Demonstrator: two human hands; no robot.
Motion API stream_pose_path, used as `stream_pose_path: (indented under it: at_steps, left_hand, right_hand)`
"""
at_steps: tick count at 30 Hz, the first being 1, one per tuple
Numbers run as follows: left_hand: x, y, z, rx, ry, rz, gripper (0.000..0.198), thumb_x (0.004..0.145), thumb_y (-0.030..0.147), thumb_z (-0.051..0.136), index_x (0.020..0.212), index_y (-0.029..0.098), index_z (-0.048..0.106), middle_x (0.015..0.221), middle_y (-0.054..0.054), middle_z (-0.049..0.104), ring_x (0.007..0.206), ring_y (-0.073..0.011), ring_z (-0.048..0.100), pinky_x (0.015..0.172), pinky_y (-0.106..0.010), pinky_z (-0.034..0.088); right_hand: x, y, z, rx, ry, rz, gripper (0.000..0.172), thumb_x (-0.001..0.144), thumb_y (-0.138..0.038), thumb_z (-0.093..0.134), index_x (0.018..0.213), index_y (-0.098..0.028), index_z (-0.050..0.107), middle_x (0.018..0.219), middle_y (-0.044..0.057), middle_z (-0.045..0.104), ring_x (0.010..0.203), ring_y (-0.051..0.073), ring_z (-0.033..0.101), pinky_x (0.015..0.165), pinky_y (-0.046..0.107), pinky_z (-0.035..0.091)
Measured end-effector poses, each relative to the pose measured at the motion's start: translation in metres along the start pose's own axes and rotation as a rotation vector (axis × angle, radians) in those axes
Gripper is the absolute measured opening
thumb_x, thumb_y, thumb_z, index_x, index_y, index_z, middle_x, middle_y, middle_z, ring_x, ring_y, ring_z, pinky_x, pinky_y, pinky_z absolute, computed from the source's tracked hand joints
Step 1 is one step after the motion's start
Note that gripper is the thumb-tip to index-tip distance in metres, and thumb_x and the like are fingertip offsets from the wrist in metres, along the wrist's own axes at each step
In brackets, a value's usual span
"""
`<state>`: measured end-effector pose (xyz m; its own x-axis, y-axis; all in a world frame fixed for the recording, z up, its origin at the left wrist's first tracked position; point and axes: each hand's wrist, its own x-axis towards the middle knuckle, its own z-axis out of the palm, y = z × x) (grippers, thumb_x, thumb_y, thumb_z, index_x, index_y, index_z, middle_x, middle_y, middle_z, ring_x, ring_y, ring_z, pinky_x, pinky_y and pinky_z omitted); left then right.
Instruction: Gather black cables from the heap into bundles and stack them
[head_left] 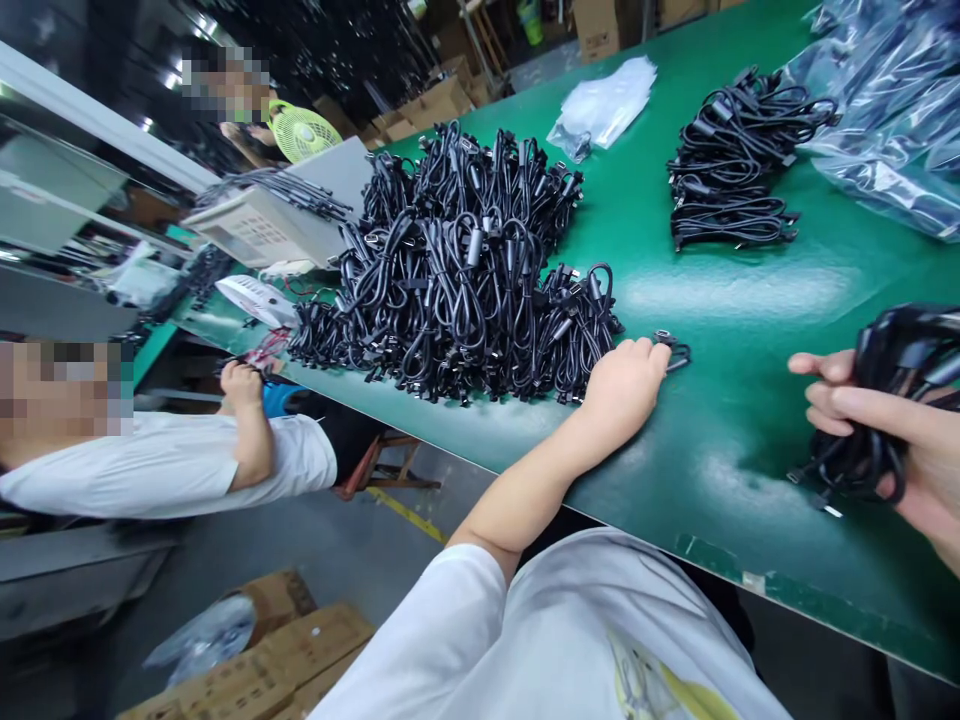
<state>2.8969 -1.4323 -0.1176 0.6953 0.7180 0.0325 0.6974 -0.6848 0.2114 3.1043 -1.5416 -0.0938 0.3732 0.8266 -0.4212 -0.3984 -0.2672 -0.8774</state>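
Note:
My left hand (pixel 626 385) is closed around a black cable (pixel 679 355) just right of the big pile; a loop and a connector stick out past its knuckles. At the right edge of the view, my right hand (pixel 877 420) grips a bunch of coiled black cables (pixel 900 350), with metal plugs hanging below it. The large pile of bundled black cables (pixel 457 280) covers the middle of the green table (pixel 720 420). Farther back on the right lies a smaller stack of cable bundles (pixel 735 160).
Clear plastic bags of cables (pixel 892 120) lie at the far right. Flat plastic bags (pixel 607 100) rest near the back edge. Left of the pile stands a beige machine (pixel 262 225) with cables on top. A co-worker (pixel 165 450) is at left; cardboard boxes (pixel 277 660) are on the floor.

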Motion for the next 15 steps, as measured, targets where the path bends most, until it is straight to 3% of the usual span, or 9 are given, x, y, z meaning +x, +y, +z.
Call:
stream_pose_path:
  at_steps: [3, 5, 7, 9, 11, 13, 15]
  left_hand:
    - [-0.002, 0.007, -0.007, -0.671, 0.016, 0.068, 0.014, 0.095, 0.029, 0.051, 0.101, 0.018, 0.057, 0.096, -0.004, 0.062, 0.088, -0.0152, 0.057, 0.084, -0.030, 0.047]
    - [-0.003, 0.014, -0.011, -1.200, -0.031, 0.077, 0.020, 0.092, 0.036, 0.057, 0.100, 0.018, 0.056, 0.094, -0.003, 0.062, 0.083, -0.0127, 0.058, 0.081, -0.029, 0.048]
    - [-0.003, 0.020, -0.012, -1.564, -0.109, 0.025, 0.028, 0.087, 0.042, 0.064, 0.097, 0.018, 0.055, 0.090, -0.002, 0.061, 0.077, -0.0113, 0.058, 0.077, -0.028, 0.048]
    - [-0.003, 0.024, -0.012, -1.720, -0.183, -0.049, 0.034, 0.079, 0.044, 0.073, 0.093, 0.017, 0.057, 0.086, -0.001, 0.060, 0.072, -0.0101, 0.057, 0.075, -0.028, 0.048]
    - [-0.002, 0.026, -0.010, -1.768, -0.194, -0.104, 0.039, 0.075, 0.045, 0.077, 0.093, 0.016, 0.057, 0.086, -0.001, 0.060, 0.072, -0.0099, 0.058, 0.076, -0.029, 0.048]
    - [-0.002, 0.026, -0.009, -1.772, -0.133, -0.147, 0.043, 0.076, 0.047, 0.076, 0.100, 0.016, 0.057, 0.088, -0.002, 0.060, 0.075, -0.0108, 0.059, 0.078, -0.030, 0.049]
    - [-0.001, 0.026, -0.008, -1.756, -0.047, -0.201, 0.045, 0.080, 0.051, 0.070, 0.105, 0.017, 0.054, 0.089, -0.002, 0.060, 0.075, -0.0104, 0.059, 0.075, -0.029, 0.049]
  right_hand:
    - [0.000, 0.007, 0.007, 0.010, 0.006, 0.048, 0.037, 0.051, -0.027, 0.089, 0.085, -0.023, 0.074, 0.114, 0.005, 0.070, 0.080, 0.015, 0.067, 0.067, 0.019, 0.060]
    - [-0.001, 0.015, 0.011, 0.017, -0.083, 0.094, 0.039, 0.058, -0.032, 0.087, 0.095, -0.024, 0.076, 0.116, 0.005, 0.071, 0.099, 0.021, 0.069, 0.084, 0.026, 0.061]
    - [-0.004, 0.023, 0.013, 0.004, -0.205, 0.146, 0.035, 0.064, -0.035, 0.085, 0.096, -0.025, 0.076, 0.110, 0.004, 0.074, 0.101, 0.022, 0.069, 0.090, 0.030, 0.059]
    - [-0.008, 0.028, 0.013, -0.032, -0.273, 0.186, 0.031, 0.065, -0.037, 0.085, 0.092, -0.025, 0.077, 0.096, 0.004, 0.075, 0.089, 0.021, 0.071, 0.085, 0.030, 0.060]
    - [-0.010, 0.029, 0.013, -0.049, -0.244, 0.184, 0.030, 0.062, -0.037, 0.086, 0.087, -0.024, 0.076, 0.082, 0.002, 0.074, 0.074, 0.019, 0.069, 0.074, 0.029, 0.060]
    - [-0.011, 0.028, 0.013, -0.048, -0.172, 0.141, 0.031, 0.058, -0.038, 0.088, 0.083, -0.025, 0.074, 0.075, 0.000, 0.071, 0.066, 0.017, 0.067, 0.064, 0.027, 0.059]
    - [-0.009, 0.026, 0.011, -0.054, -0.082, 0.059, 0.033, 0.056, -0.040, 0.088, 0.082, -0.026, 0.074, 0.076, -0.001, 0.071, 0.068, 0.018, 0.067, 0.064, 0.027, 0.058]
